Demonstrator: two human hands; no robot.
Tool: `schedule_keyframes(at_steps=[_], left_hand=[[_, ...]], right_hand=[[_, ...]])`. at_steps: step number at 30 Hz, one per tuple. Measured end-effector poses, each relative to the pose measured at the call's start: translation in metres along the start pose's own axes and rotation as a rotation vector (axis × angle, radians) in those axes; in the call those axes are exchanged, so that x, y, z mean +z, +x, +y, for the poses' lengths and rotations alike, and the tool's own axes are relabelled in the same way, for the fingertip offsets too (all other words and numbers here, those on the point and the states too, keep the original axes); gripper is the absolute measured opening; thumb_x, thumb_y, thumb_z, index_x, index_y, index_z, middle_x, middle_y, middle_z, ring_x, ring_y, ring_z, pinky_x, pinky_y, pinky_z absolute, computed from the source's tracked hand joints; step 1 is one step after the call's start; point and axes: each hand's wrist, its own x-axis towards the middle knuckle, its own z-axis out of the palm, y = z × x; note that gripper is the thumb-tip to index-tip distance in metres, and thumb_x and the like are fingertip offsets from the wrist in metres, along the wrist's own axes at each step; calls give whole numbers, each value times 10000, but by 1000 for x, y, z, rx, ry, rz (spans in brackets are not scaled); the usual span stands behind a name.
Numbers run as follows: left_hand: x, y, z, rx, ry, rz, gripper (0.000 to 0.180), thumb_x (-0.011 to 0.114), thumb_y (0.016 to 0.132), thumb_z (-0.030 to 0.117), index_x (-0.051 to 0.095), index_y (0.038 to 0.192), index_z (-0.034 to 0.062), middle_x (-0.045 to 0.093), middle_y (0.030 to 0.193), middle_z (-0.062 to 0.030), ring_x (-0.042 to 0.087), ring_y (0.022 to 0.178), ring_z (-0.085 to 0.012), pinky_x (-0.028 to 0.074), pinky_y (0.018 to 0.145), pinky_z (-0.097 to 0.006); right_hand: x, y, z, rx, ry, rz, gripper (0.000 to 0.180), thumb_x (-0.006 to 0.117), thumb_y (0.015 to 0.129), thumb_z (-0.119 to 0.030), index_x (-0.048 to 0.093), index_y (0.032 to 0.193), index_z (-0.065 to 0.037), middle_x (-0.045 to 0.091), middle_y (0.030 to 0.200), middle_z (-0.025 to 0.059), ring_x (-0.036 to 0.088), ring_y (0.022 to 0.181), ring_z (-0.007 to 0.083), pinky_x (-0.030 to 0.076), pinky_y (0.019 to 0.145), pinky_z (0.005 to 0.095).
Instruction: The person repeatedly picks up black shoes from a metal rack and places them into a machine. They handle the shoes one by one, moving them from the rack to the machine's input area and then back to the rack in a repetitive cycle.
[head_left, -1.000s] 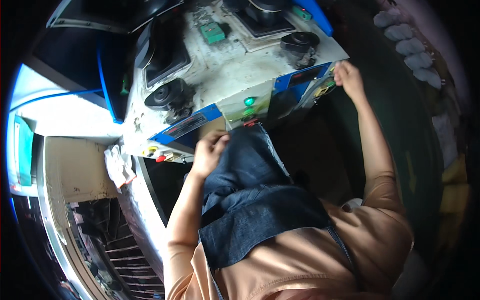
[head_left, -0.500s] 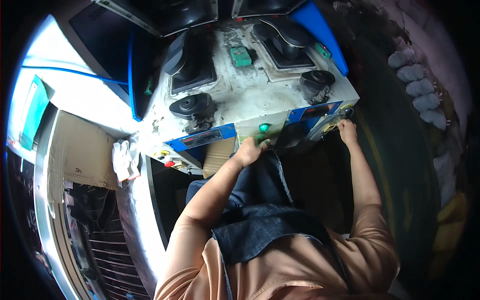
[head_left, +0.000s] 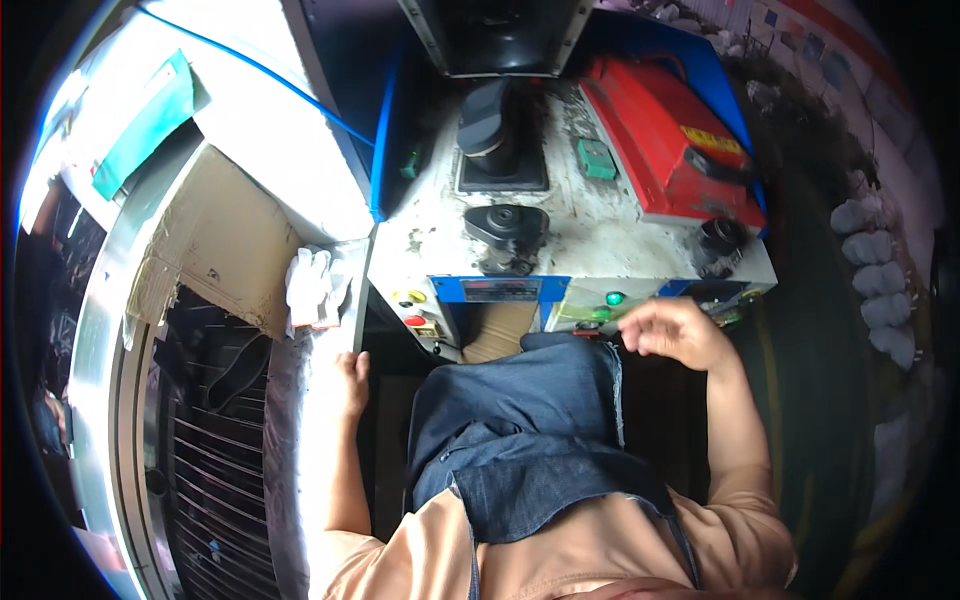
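My right hand point(head_left: 676, 334) hovers at the front of the white machine point(head_left: 620, 240), just below its lit green button point(head_left: 614, 298). Its fingers are loosely bent and apart, with nothing held in them. Low at the edge of the bright metal bench point(head_left: 320, 400) is my left hand point(head_left: 352, 376). Its thumb shows, but glare hides most of the fingers. On the machine's left station stands a black shoe-shaped form point(head_left: 484, 125) with a black round-topped clamp point(head_left: 506, 235) in front. A red cover point(head_left: 660, 140) lies over the right station.
White gloves point(head_left: 316, 288) lie on the bench beside a cardboard box point(head_left: 225, 235). A rack with dark bars point(head_left: 220, 480) sits at lower left. Red and yellow buttons point(head_left: 414, 321) are on the machine's left front. Whitish bundles point(head_left: 870, 260) line the floor at right.
The view has swung left. My left hand has moved from the machine's middle front to the bench; my right hand has left the right-hand controls. The red cover now lies over the right station.
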Motion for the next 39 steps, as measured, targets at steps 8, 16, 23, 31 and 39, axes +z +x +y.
schedule_keyframes(at_steps=[8,16,23,31,39], left_hand=[[30,-5,-70,-81,191,53,296,632,905,327,595,901,34,574,986,-174,537,986,-361,413,875,-478],[20,-9,-76,-27,89,118,257,646,891,295,597,859,45,575,912,-155,536,912,-345,403,811,-467],[21,-4,-67,-15,34,102,258,645,889,295,599,852,44,574,904,-149,545,917,-330,405,815,-462],[23,-5,-81,-18,-66,183,291,689,855,318,601,824,41,585,872,-157,551,903,-351,411,800,-466],[-29,-27,47,110,-1724,-374,757,551,963,548,354,1479,30,556,1335,-134,544,1236,-237,447,1016,-393]], right_hand=[[-16,259,-16,-103,-908,357,586,696,902,-374,518,1368,-67,548,1322,185,562,1198,320,477,993,397],[33,398,-2,613,-1428,354,984,733,751,-631,371,1474,-71,314,1475,333,468,1290,495,443,1061,471],[-71,383,20,412,-636,588,868,813,682,-387,480,1427,-93,596,1290,206,649,1066,378,580,755,529],[-37,284,-48,148,368,596,561,730,824,-425,615,1246,-73,647,1205,118,637,1086,279,534,861,545],[50,168,5,24,874,100,501,560,982,-357,544,1318,13,635,1266,122,619,1147,246,500,1002,413]])
